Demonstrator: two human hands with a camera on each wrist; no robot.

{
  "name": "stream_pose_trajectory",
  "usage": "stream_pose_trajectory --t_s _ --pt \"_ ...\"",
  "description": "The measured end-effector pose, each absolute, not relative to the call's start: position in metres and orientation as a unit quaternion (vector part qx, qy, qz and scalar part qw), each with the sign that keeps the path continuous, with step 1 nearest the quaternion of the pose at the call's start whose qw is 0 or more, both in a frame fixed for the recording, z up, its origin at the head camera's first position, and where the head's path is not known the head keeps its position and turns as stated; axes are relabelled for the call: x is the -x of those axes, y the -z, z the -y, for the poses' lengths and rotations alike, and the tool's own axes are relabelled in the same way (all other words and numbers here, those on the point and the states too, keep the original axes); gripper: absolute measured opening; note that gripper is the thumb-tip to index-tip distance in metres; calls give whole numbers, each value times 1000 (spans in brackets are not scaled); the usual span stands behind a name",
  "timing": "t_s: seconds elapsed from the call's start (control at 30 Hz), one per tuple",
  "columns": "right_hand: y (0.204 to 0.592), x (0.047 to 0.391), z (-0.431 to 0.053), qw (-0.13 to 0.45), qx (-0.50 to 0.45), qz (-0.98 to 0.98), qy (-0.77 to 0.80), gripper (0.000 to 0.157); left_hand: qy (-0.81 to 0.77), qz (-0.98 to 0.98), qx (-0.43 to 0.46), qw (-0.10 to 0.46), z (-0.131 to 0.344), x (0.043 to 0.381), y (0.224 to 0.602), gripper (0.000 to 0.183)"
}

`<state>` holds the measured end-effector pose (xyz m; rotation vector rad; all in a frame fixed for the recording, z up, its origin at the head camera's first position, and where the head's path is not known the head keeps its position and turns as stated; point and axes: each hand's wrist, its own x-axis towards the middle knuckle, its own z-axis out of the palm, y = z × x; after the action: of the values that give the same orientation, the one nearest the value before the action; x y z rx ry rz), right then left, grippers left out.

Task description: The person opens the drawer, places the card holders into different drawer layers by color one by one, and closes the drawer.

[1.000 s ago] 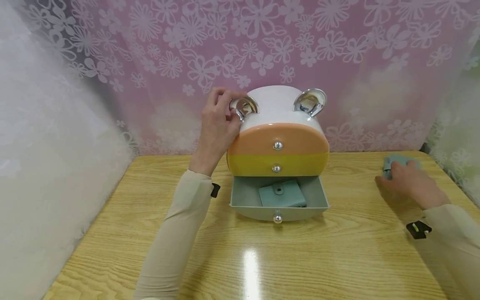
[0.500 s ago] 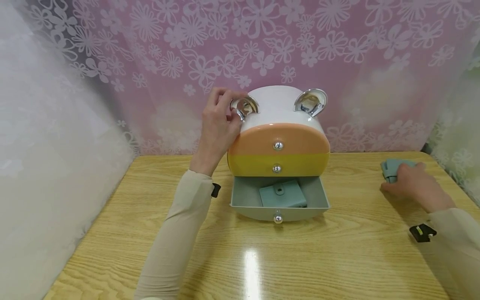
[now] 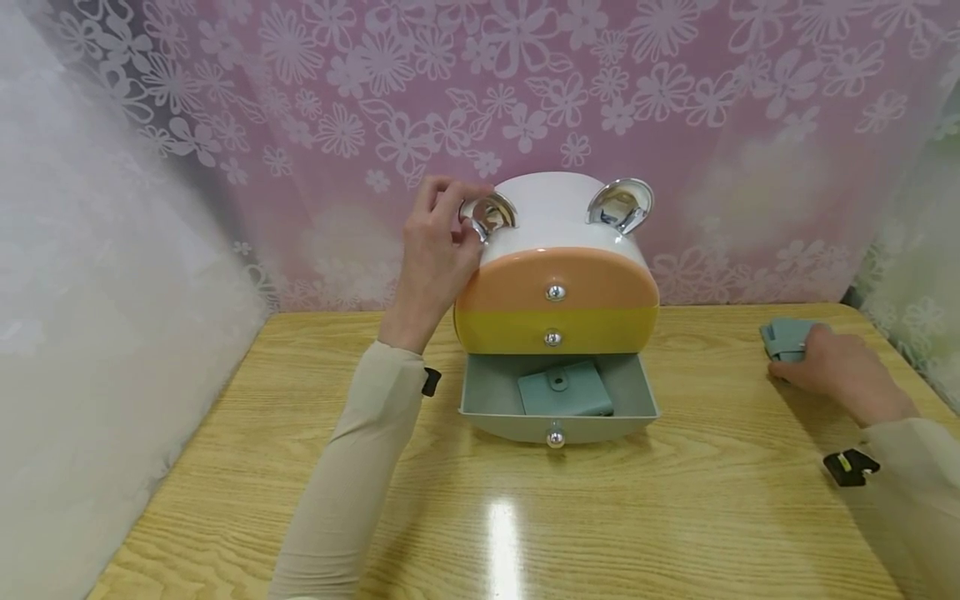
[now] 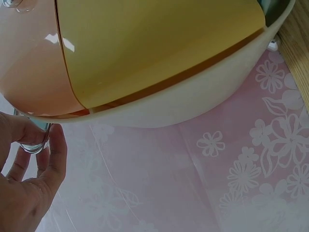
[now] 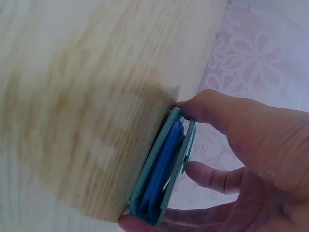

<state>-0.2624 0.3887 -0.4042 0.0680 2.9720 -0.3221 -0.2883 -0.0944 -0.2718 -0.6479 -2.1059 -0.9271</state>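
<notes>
A bear-shaped drawer box (image 3: 557,279) with a white top stands at the back middle of the table. My left hand (image 3: 435,246) pinches its left silver ear (image 3: 491,213) between thumb and fingers; the left wrist view shows the same hold from the side. The grey-green bottom drawer (image 3: 480,400) is pulled out, and a teal card holder (image 3: 566,389) with a snap strap lies in it. At the far right, my right hand (image 3: 843,371) grips a second teal card holder (image 5: 161,169) by its ends, low at the tabletop. Blue sleeves show between its covers.
Orange (image 3: 495,283) and yellow (image 3: 495,329) drawers above the open one are closed, each with a silver knob. Behind the wooden table (image 3: 675,517) hangs a pink flowered curtain (image 3: 337,125). The right table edge runs close to my right arm.
My right hand has shifted slightly right and toward me, and more of the card holder it grips now shows to its left. The left hand and the drawer box stay in place.
</notes>
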Motion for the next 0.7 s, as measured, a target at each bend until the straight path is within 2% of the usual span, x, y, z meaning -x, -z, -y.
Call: stream_pose_trajectory --t_s 0.33,0.57,0.7 --pt "410 257 -384 18 -48 -989 138 47 366 815 255 370 95 288 272 37" --pt "411 253 -381 1 -56 -988 146 46 370 815 254 368 96 288 272 37" --pt "405 249 -380 -3 -61 -988 142 51 371 813 256 370 95 288 272 37"
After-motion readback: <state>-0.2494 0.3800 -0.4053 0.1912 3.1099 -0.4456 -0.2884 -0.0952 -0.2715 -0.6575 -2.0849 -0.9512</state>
